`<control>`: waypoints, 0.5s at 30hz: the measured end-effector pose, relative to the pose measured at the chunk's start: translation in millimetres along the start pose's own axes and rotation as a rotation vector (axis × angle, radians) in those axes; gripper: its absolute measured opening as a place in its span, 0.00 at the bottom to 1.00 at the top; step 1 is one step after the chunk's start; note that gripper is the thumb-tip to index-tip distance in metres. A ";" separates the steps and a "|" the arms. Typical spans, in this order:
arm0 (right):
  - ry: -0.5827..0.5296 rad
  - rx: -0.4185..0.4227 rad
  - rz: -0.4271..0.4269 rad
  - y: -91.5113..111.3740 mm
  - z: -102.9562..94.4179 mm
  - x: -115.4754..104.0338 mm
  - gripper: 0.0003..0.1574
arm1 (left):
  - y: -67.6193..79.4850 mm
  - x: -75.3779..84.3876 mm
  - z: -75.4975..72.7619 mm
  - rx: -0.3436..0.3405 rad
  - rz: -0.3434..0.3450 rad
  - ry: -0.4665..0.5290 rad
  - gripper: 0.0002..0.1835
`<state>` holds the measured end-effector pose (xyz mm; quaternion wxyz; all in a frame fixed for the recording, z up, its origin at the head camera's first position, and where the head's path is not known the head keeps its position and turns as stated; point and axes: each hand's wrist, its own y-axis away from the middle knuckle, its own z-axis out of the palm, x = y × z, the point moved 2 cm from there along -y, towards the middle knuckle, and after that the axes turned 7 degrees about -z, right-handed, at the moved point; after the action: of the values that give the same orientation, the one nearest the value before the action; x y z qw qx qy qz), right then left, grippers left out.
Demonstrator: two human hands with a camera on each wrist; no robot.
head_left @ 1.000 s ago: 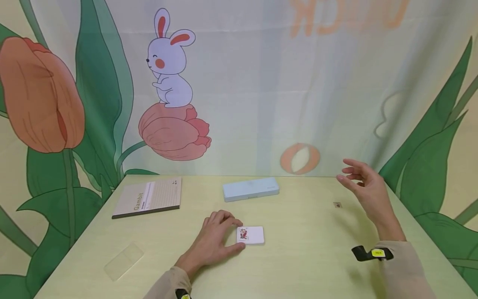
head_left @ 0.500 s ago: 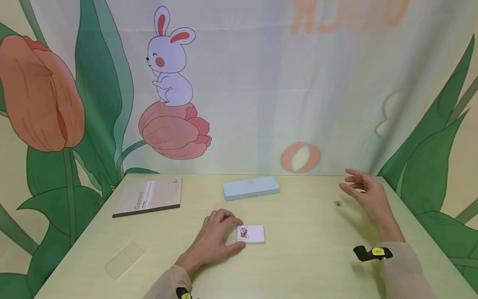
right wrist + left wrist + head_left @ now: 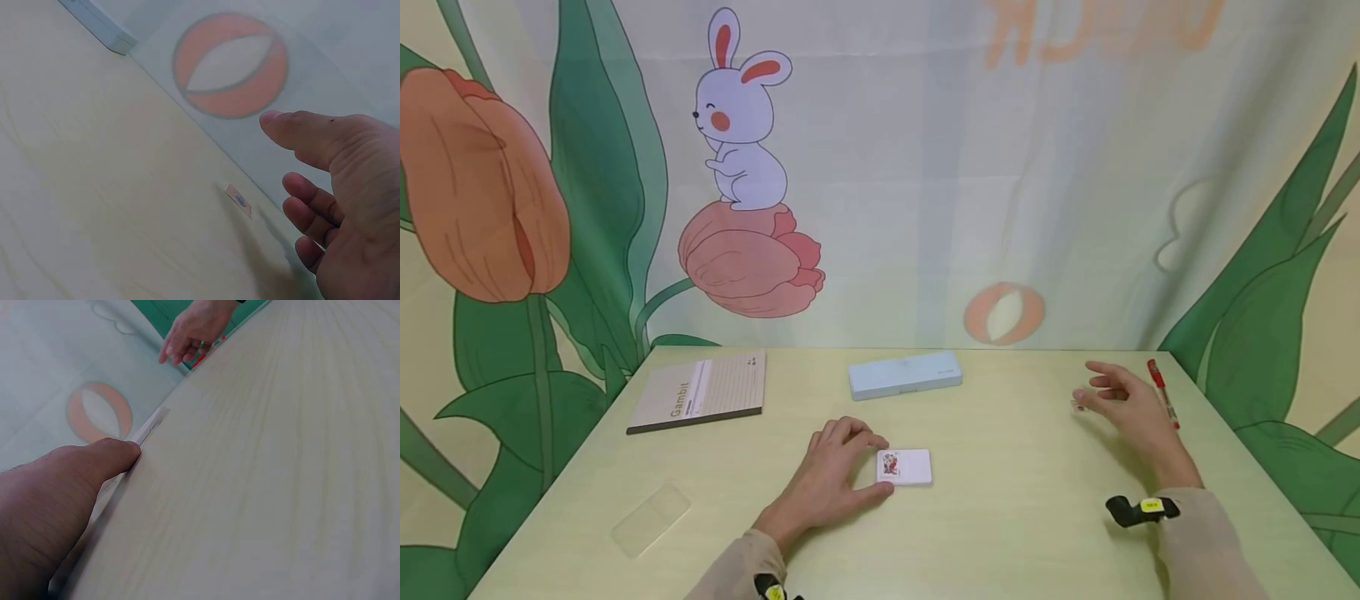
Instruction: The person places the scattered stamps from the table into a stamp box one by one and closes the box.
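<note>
My left hand (image 3: 829, 483) rests on the table, thumb and a fingertip at the near and far edges of a thin white rectangular block (image 3: 914, 467). A small picture with a red figure lies on the block's left end. In the left wrist view, the thumb presses at the edge of the white block (image 3: 150, 424). My right hand (image 3: 1135, 417) hovers at the right, fingers loosely bent and thumb apart, holding nothing. Just beyond its thumb, a small stamp-like piece (image 3: 239, 200) with a blue figure shows in the right wrist view, on the table below the hand.
Behind the block lies a light blue pencil case (image 3: 906, 375). A notebook (image 3: 696, 393) is at the back left, a clear plastic cover (image 3: 652, 521) at the front left. A red pen (image 3: 1164, 393) lies by the right edge. A printed curtain (image 3: 887, 167) hangs behind the table.
My right hand has come down toward the table and the small stamp-like piece, now partly covering it. The red pen has come into view behind the hand. My left hand stays at the block.
</note>
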<state>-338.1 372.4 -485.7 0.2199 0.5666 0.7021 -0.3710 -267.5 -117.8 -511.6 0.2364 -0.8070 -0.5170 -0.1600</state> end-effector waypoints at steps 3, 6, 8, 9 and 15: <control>0.014 -0.041 0.012 0.5 3.2 2.9 0.50 | 0.0 -0.4 0.0 0.000 0.000 0.001 0.30; 0.056 -0.071 0.019 0.6 6.8 7.3 0.49 | 0.1 -0.9 -0.1 0.002 0.000 0.001 0.30; 0.091 -0.085 0.018 0.1 8.9 10.8 0.47 | 0.0 -1.1 -0.3 0.003 0.001 -0.002 0.30; 0.110 -0.091 0.015 -0.2 9.6 12.3 0.46 | 0.0 -1.3 -0.3 0.005 0.002 -0.002 0.30; 0.183 -0.119 -0.025 -1.1 12.0 16.3 0.40 | -0.2 -0.8 -0.5 -0.001 0.005 0.001 0.30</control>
<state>-344.8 373.4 -504.8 0.1836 0.5752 0.7471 -0.2779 -268.0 -118.7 -511.6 0.2367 -0.8082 -0.5149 -0.1600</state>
